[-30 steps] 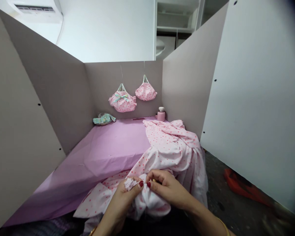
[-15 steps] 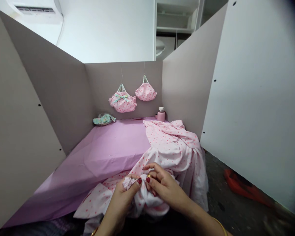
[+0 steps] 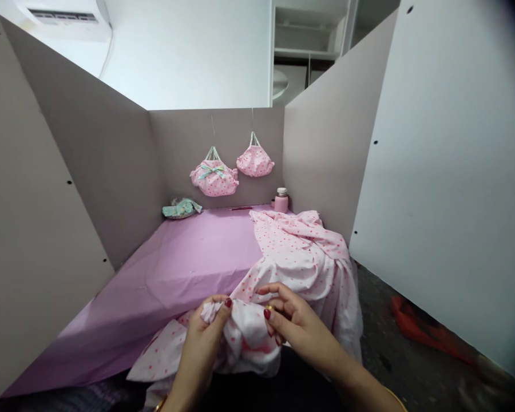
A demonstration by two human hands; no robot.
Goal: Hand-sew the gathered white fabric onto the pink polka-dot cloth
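Bunched white fabric with pink-red dots (image 3: pixel 246 320) spills from the table edge into my lap. My left hand (image 3: pixel 206 326) pinches its gathered, pleated edge between thumb and fingers. To the right, a short gap away, my right hand (image 3: pixel 289 320) is closed in a pinch with its index finger raised. A thin sewing needle showed between the fingertips a moment ago; the right fingers now mostly hide it. No thread can be made out. Something small and gold-coloured sits by the right thumb, perhaps a ring.
A purple cloth (image 3: pixel 201 246) covers the table between grey partitions (image 3: pixel 326 131). Two dotted pink pouch-like pieces (image 3: pixel 214 178) hang at the back. A pink jar (image 3: pixel 281 201) and a green fabric bundle (image 3: pixel 182 209) stand at the rear corners. Red cloth (image 3: pixel 429 329) lies on the floor, right.
My hands have moved apart: the left shifted left and up with the gathered edge, the right drew slightly right. More of the fabric between them shows.
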